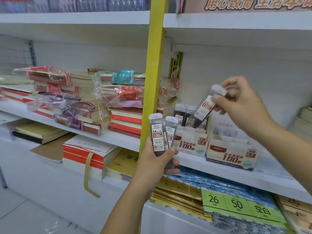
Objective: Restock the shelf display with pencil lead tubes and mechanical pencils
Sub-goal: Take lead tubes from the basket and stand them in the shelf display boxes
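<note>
The left hand (158, 160) grips two lead tubes (157, 132) upright in front of the yellow post (155, 65). The right hand (241, 100) pinches a third tube (205, 107) near its cap, tilted, with its lower end at the back row of the cardboard box marked 0.5 (190, 142). A few tubes (181, 114) stand in that row. A box marked 0.7 (231, 155) sits just beside it on the white shelf (219, 168). Wrapped notebook stacks (101, 107) fill the left shelves.

Front tube (157, 132): M&G, 0.5 HB, 100. Box (190, 143) at its 3 o'clock: HB 0.5. Next box (231, 154): HB 0.7. Green card (236, 204): 26, 50.
</note>
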